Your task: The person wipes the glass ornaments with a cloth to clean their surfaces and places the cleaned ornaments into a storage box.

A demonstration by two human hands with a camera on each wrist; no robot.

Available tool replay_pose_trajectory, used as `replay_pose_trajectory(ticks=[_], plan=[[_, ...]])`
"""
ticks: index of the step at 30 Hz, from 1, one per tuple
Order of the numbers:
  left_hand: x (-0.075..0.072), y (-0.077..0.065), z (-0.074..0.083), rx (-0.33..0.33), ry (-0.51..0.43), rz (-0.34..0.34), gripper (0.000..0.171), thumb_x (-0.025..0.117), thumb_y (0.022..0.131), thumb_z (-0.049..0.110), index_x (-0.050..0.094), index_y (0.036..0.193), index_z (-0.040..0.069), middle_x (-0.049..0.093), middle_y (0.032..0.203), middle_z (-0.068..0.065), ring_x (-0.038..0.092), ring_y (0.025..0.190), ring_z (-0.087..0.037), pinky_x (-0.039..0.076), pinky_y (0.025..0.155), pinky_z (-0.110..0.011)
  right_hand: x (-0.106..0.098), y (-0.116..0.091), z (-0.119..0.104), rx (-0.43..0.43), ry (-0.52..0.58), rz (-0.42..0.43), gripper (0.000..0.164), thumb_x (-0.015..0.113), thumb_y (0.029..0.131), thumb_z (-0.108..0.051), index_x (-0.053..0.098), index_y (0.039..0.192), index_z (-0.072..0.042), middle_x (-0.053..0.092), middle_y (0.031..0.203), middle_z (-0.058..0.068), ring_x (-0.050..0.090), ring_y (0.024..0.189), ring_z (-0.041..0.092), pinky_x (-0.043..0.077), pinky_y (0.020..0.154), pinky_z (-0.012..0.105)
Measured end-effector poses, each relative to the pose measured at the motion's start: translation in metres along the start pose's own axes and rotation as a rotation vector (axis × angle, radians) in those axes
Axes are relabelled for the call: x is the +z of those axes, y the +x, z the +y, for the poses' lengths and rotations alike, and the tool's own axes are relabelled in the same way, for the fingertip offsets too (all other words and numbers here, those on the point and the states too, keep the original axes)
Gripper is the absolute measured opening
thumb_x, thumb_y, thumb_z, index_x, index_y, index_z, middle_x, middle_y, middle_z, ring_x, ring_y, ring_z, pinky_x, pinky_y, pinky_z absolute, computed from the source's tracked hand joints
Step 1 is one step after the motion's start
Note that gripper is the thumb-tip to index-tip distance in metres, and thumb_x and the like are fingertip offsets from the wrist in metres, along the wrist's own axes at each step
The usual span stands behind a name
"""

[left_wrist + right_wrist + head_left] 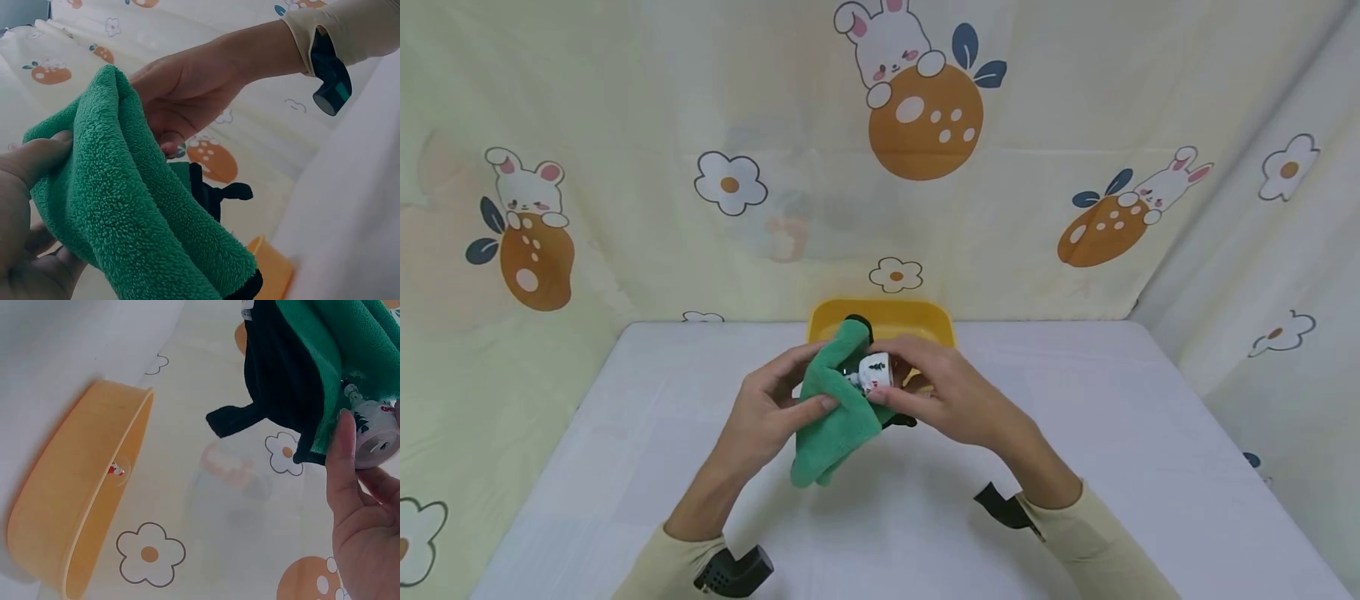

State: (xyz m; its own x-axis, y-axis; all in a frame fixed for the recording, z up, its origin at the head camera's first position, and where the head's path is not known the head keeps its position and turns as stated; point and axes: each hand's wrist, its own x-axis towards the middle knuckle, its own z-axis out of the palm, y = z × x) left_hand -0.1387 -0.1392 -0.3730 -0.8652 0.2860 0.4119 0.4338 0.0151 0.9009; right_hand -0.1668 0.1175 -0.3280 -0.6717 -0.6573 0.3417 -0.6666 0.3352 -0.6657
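My left hand (767, 408) grips a green towel (842, 408) with a dark edge and loop, its thumb lying over the near face of the cloth. The fingers behind the towel are partly hidden. With thumb and fingers, my right hand (947, 392) holds what looks like a small snow globe (876, 372) by its white base, printed with dark trees. In the right wrist view, the snow globe (375, 434) shows a hollow underside, and its figure end lies against the green towel (369, 344). The left wrist view shows the towel (125, 206) folded over, hiding the globe.
Behind the hands, a yellow bin (887, 310) stands at the table's back edge. Inside the bin (81, 481) is a clear rounded piece with a small red-and-white figure (117, 469). A white cloth covers the table (1037, 383), and a patterned curtain (647, 242) hangs behind.
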Motion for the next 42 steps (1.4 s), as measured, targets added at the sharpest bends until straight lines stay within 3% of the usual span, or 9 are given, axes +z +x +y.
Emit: replay_pose_trajectory(ticks=[4,13,18,22,25,32,37,42], plan=[[-0.002,0.001,0.000,-0.008,0.021,0.013,0.053,0.072,0.094,0.005,0.056,0.143,0.011,0.060,0.139,-0.008,0.061,0.118,-0.026,0.057,0.095,-0.033,-0.001,0.000,0.002,-0.080,-0.018,0.017,0.050,0.074,0.094,-0.017,0.056,0.141,-0.013,0.061,0.117,0.002,0.063,0.098,0.014,0.061,0.078,0.026],[-0.004,0.001,0.000,-0.030,0.026,0.022,0.053,0.073,0.093,0.005,0.057,0.143,0.013,0.062,0.136,-0.006,0.062,0.117,-0.026,0.057,0.097,-0.033,0.003,0.002,0.009,-0.263,-0.095,0.081,0.059,0.082,0.086,-0.010,0.058,0.140,-0.009,0.058,0.124,0.005,0.064,0.099,0.013,0.061,0.079,0.027],[-0.004,0.001,-0.001,-0.029,0.036,0.036,0.058,0.073,0.093,0.003,0.055,0.145,0.018,0.061,0.137,-0.004,0.060,0.120,-0.025,0.056,0.097,-0.034,0.004,0.003,0.011,-0.326,-0.178,0.146,0.060,0.086,0.080,-0.006,0.063,0.136,-0.008,0.060,0.126,0.006,0.062,0.102,0.017,0.059,0.080,0.020],[-0.004,0.001,-0.001,-0.037,0.032,0.052,0.058,0.073,0.092,0.003,0.054,0.145,0.019,0.061,0.137,-0.004,0.059,0.123,-0.024,0.056,0.098,-0.035,0.004,0.004,0.012,-0.369,-0.210,0.180,0.059,0.086,0.077,0.000,0.065,0.131,-0.007,0.063,0.126,0.007,0.062,0.112,0.022,0.057,0.089,0.020],[-0.004,0.001,0.000,-0.046,0.029,0.057,0.057,0.074,0.092,0.003,0.055,0.143,0.017,0.061,0.137,-0.004,0.059,0.123,-0.024,0.056,0.098,-0.034,0.004,0.004,0.011,-0.395,-0.237,0.185,0.057,0.085,0.077,0.004,0.065,0.129,-0.007,0.063,0.127,0.008,0.061,0.119,0.025,0.054,0.097,0.022],[-0.003,0.000,0.002,-0.058,0.037,0.078,0.056,0.074,0.093,0.005,0.054,0.144,0.016,0.061,0.137,-0.004,0.059,0.124,-0.023,0.054,0.100,-0.031,0.002,0.004,0.012,-0.478,-0.283,0.171,0.061,0.083,0.077,0.009,0.063,0.133,-0.003,0.059,0.135,0.014,0.058,0.126,0.029,0.053,0.099,0.026],[-0.001,0.000,0.002,-0.063,0.028,0.083,0.052,0.074,0.093,0.007,0.058,0.142,0.013,0.062,0.135,-0.004,0.060,0.120,-0.025,0.054,0.100,-0.031,0.002,0.004,0.012,-0.485,-0.300,0.186,0.063,0.086,0.075,0.006,0.063,0.133,-0.002,0.062,0.133,0.011,0.061,0.122,0.027,0.055,0.097,0.026],[-0.001,0.000,0.000,-0.066,0.011,0.072,0.051,0.075,0.092,0.007,0.060,0.140,0.012,0.062,0.135,-0.005,0.060,0.119,-0.026,0.056,0.098,-0.031,0.001,0.003,0.010,-0.454,-0.248,0.179,0.061,0.087,0.075,0.004,0.065,0.131,-0.003,0.065,0.130,0.010,0.064,0.120,0.026,0.057,0.092,0.024]])
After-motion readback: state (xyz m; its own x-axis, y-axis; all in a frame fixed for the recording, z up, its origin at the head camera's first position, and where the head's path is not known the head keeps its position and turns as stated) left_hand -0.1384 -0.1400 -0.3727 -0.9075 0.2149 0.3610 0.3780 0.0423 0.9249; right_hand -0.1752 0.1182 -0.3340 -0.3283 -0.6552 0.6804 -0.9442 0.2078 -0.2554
